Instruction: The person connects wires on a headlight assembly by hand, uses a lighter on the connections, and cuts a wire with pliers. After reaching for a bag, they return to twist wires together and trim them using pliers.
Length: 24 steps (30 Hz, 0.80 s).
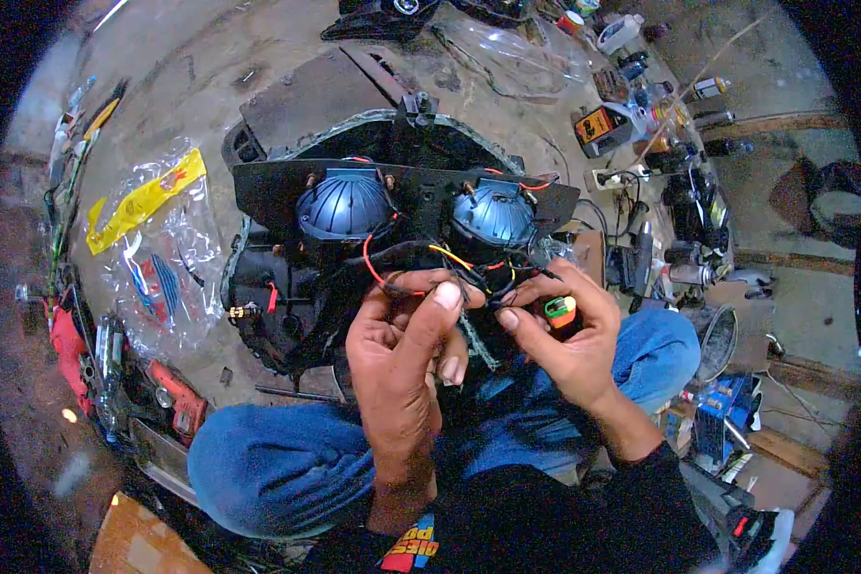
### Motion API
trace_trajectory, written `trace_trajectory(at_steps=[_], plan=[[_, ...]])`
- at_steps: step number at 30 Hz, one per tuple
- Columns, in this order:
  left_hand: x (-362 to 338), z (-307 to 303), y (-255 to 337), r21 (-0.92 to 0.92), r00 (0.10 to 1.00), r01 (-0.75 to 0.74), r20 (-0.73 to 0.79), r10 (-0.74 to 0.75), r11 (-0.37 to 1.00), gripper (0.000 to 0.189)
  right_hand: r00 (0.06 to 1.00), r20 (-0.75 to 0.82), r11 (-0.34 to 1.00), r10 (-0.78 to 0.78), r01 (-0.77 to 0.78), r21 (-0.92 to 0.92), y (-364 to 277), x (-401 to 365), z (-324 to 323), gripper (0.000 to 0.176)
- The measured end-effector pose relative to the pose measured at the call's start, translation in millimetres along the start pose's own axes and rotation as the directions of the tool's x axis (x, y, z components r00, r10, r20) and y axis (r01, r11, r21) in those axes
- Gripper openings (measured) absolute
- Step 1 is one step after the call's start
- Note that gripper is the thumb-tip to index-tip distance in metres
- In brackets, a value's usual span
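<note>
A black headlight housing [287, 191] with two blue round lamp backs [344, 204] lies against my knees. A bundle of red, yellow and black wires [430, 260] runs from it to my hands. My left hand [397, 354] pinches black wires between thumb and fingers. My right hand [564, 330] grips the same wire bundle just to the right, and an orange and green connector [560, 310] rests in its palm. The two hands almost touch.
A clear plastic bag with a yellow label [148, 206] lies at the left. Red tools [177, 397] sit near my left knee. Bottles, cans and a yellow-black device [598, 126] crowd the right side. My blue-trousered knees [287, 459] frame the work.
</note>
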<state>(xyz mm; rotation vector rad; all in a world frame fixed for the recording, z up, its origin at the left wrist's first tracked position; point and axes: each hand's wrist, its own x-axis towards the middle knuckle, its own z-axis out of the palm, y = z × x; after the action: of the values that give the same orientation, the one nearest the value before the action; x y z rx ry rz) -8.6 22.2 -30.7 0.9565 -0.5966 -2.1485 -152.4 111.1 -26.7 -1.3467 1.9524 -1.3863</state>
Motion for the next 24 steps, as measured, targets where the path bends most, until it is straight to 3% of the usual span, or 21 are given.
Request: trace_trajectory(at_steps=[3,11,13,16,17,20,24], plan=[[-2,3,1,-0.032,1.0,0.005,-0.006,-0.005,0.999,0.024,0.996,-0.048,0.996,0.07,-0.067,0.059,1,-3,4,0.015],[-4,11,1,-0.182,0.999,0.043,-0.013,-0.046,0.982,0.022,0.992,-0.09,0.987,0.087,-0.073,0.143,7,-2,7,0.015],[-7,17,3,-0.198,0.998,0.034,-0.04,-0.042,0.98,0.022,0.995,-0.001,0.99,0.102,-0.101,0.095,12,-13,0,0.043],[-8,18,-4,-0.194,0.997,-0.067,-0.043,0.059,0.979,0.021,1.0,0.015,0.996,0.004,-0.005,0.09,15,-9,-2,0.033],[-7,18,-5,-0.199,0.996,-0.082,-0.036,0.077,0.977,0.021,0.996,-0.014,0.989,0.086,-0.083,0.12,10,-9,0,0.025],[-7,20,-7,-0.221,0.994,-0.102,-0.048,0.094,0.97,0.022,0.985,-0.024,0.977,0.169,-0.165,0.138,2,-8,-1,0.022],[-8,22,-6,-0.275,0.997,-0.08,-0.037,0.072,0.958,0.022,0.995,-0.06,0.992,0.078,-0.071,0.104,10,-6,-3,0.017]])
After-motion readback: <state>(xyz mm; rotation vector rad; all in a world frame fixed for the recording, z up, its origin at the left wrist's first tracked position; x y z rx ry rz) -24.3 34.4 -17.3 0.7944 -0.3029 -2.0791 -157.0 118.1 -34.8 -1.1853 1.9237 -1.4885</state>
